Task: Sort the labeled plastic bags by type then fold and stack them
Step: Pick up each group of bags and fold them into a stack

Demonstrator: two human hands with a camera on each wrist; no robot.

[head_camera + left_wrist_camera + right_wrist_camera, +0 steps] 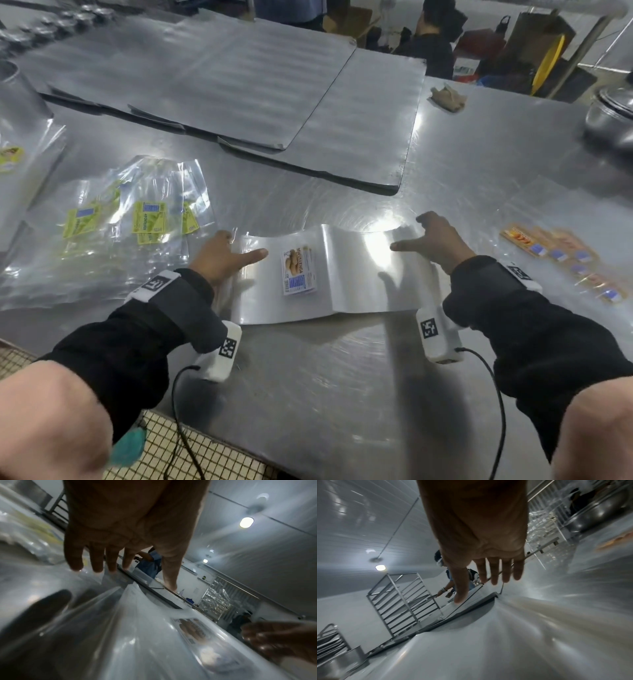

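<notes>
A big shiny steel table point(342, 377) fills a work room with pale walls, and a tall metal rack point(406, 601) stands past its far edge. Flat on the table, right in front of the person, lies one clear bag point(329, 274) with a white and blue label showing brown baked things. The left hand point(222, 255) rests on the left end of this bag, fingers straight and spread, not gripping it. The right hand point(435, 241) is at the bag's right end, fingers also straight and apart, holding nothing; whether it touches the plastic is hard to tell. To the left of the bag is a loose pile of bags with green labels point(113, 222), at least four. To its right lies a row of orange-labelled bags point(561, 257), about five. Behind the bag sit two large flat metal trays point(239, 85).
</notes>
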